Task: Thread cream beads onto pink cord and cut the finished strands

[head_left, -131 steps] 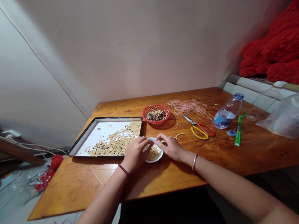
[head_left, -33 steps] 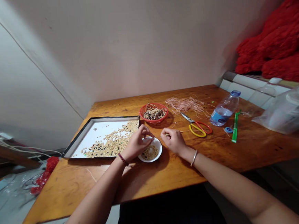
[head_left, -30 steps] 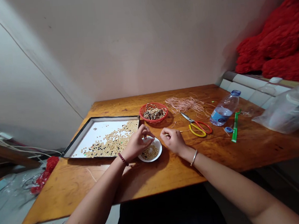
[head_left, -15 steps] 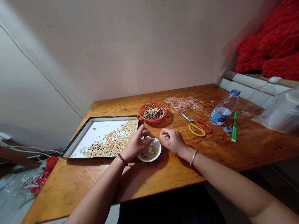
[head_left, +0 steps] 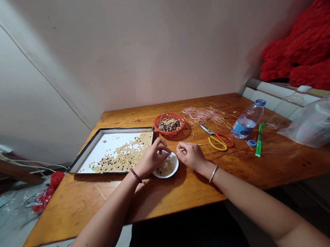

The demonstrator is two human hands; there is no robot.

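My left hand [head_left: 150, 159] hovers over the far-left rim of a small white dish [head_left: 172, 168] of tan beads, thumb and forefinger pinched on something too small to name. My right hand [head_left: 190, 155] rests just right of the dish, fingers closed on a thin cord with a few beads strung on it [head_left: 197, 145]. The two hands are a few centimetres apart above the dish. Left of them lies a black-rimmed white tray [head_left: 109, 141] spread with tan and dark beads.
A red basket [head_left: 169, 124] of beaded strands stands behind the dish. Pink cord [head_left: 204, 115], scissors [head_left: 217, 139], a lying water bottle [head_left: 246, 120] and a green tool [head_left: 258, 140] lie to the right. A clear plastic bag [head_left: 319, 122] sits at the far right.
Since the earliest frame my left hand has lifted from inside the dish to its far rim in a pinch. My right hand has shifted slightly right. The last second shows only tiny finger motion.
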